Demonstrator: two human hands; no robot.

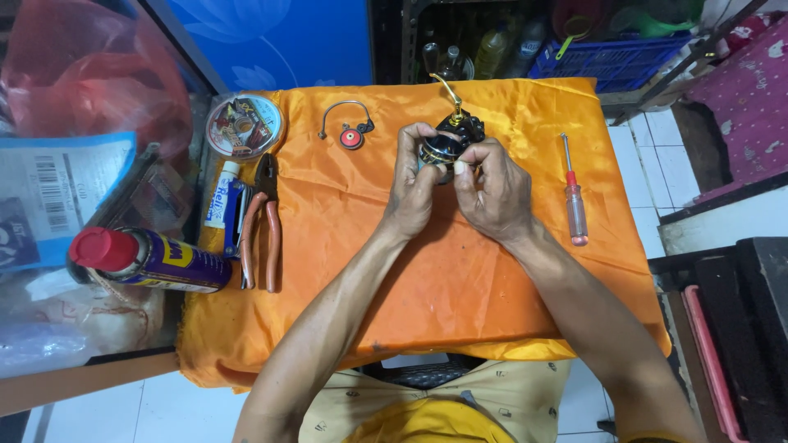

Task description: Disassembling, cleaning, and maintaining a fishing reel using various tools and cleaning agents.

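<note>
Both forearms are reaching over the orange cloth [460, 279], the left hand [413, 182] and right hand [491, 187] closing their fingers on the black-and-gold fishing reel [454, 138] above the cloth's far middle, best gripped steadily.

Count on orange cloth [460, 271]: one fishing reel [450, 141], one screwdriver [574, 195], one pliers [261, 220], one spray can [149, 260], one tube [220, 195], one line spool [244, 125], one bail wire [346, 125]; bottles [480, 51] behind, possibly four.
</note>
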